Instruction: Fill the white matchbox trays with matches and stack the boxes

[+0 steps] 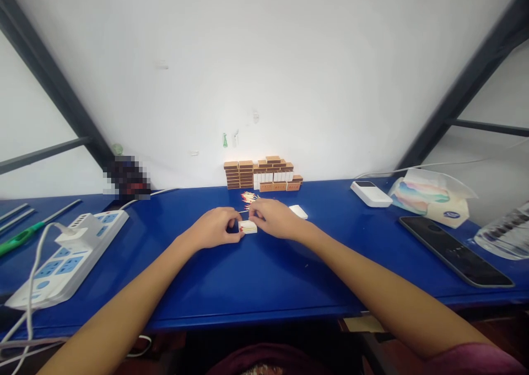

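A small white matchbox tray (249, 229) with matches lying in it rests on the blue table, red heads toward its left end. My left hand (217, 227) curls round the tray's left side, thumb and fingers gripping it. Over the tray's back right corner, my right hand (273, 217) has its fingertips pressed together; what they hold, if anything, is hidden. A loose pile of matches (248, 197) with red heads lies just behind both hands. To the right of my right hand is a flat white piece (298, 212), perhaps another tray.
Stacked brown matchboxes (239, 175) and upright white trays (273, 177) stand against the wall. At left are a power strip (70, 259) and a green-handled tool (25, 236). A white device (371, 194), a tissue pack (433, 199), a phone (454, 251) and a plastic bottle (506, 232) lie right.
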`<state>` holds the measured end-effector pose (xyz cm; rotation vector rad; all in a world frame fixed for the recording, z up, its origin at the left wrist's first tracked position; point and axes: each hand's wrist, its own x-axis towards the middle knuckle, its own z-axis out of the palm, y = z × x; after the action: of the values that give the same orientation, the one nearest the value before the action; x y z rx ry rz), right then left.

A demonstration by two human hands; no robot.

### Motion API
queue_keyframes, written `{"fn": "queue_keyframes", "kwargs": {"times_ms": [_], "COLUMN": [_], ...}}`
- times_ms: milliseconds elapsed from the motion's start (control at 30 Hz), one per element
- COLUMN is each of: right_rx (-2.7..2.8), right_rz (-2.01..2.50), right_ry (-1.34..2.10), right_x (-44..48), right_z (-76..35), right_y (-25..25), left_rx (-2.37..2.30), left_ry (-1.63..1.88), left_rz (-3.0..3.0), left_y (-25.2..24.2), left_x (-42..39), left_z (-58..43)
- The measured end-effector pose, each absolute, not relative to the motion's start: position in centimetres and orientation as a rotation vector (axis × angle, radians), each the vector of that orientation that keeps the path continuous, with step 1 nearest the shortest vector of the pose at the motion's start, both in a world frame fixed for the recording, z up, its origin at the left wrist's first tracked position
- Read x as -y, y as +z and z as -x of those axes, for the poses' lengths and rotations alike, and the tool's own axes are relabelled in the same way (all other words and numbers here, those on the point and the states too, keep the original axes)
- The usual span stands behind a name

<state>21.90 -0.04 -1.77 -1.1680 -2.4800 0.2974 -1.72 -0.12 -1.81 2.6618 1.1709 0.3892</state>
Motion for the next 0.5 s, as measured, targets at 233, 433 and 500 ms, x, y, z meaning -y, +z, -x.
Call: {"fn": "queue_keyframes", "kwargs": {"times_ms": [233, 433, 500], "right_rx": [2.341, 2.369, 2.392], "right_rz": [1.279, 1.229, 1.236], "right_ry": [0.168, 0.166, 0.157], "right_x": [-2.7, -4.7, -5.0], "right_z": [-23.1, -22.6, -22.1], "right_y": [-3.6, -4.8, -4.7], "left_rx": [-1.242, -1.199, -1.198], "left_ry": [0.324, 0.328, 0.316], "left_rz": [-2.555, -2.603, -2.606], "left_y": [-1.0, -1.3, -1.4], "left_x": [0.5, 0.7, 0.6], "left_z": [2.2, 1.7, 1.7]}}
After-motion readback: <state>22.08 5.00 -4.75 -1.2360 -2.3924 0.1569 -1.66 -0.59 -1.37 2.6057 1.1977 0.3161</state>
